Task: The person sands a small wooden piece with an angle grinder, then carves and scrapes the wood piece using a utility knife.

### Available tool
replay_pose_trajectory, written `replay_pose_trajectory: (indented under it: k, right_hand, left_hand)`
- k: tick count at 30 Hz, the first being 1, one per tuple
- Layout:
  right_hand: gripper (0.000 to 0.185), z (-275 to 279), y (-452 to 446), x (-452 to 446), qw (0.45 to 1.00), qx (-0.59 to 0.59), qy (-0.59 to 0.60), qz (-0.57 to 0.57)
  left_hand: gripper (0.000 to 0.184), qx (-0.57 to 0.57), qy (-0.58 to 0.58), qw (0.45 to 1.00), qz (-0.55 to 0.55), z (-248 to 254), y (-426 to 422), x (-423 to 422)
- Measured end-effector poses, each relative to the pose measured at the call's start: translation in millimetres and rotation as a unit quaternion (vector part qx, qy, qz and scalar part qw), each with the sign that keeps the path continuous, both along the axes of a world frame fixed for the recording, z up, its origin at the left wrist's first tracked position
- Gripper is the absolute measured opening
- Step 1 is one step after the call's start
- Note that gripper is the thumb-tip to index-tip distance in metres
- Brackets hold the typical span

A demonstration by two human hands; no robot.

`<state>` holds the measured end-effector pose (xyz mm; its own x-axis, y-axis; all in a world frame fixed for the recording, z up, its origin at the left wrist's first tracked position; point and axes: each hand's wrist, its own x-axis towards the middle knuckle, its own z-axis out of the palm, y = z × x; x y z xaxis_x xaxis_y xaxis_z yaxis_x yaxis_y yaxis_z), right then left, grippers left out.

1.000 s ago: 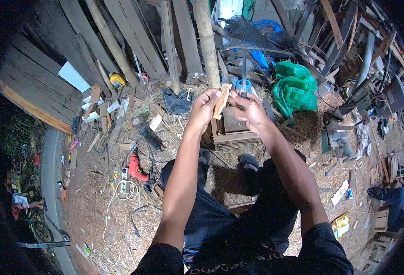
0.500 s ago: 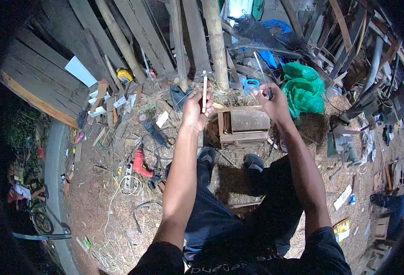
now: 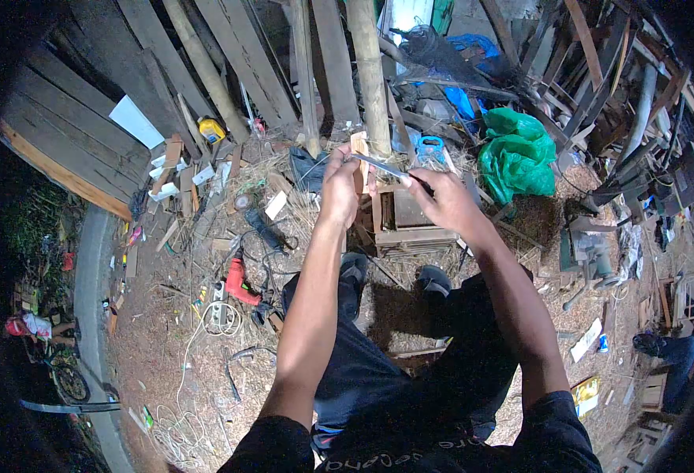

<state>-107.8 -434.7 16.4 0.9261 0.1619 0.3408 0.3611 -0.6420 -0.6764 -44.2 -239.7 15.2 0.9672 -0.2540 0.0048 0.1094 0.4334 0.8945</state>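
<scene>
My left hand (image 3: 339,193) is closed around a small flat piece of pale wood (image 3: 359,144), held upright above the ground. My right hand (image 3: 448,203) grips the dark handle of a long, thin metal blade (image 3: 384,166); whether it is a knife or a file I cannot tell. The blade reaches left across the wood and appears to touch it near my left fingers. Below my right hand stands a boxy wooden piece (image 3: 416,236), partly covered by that hand.
A red power drill (image 3: 240,280) and an angle grinder (image 3: 262,229) lie left on the shavings, near a power strip (image 3: 219,307) with cord. A green plastic bag (image 3: 518,154) sits to the right. Planks (image 3: 248,59) lean behind. Other people are at both edges.
My right hand has moved left and brought the blade down from pointing upward to lie across the wood. My left hand has turned the wood so its broader face shows.
</scene>
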Motion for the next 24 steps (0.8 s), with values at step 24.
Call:
replay_pose_trajectory:
  k: [24]
  right_hand:
    - [0.027,13,9,-13,0.988,-0.084,-0.109,-0.067]
  left_hand:
    - [0.042,0.253,-0.246,0.933,0.07,6,5,-16]
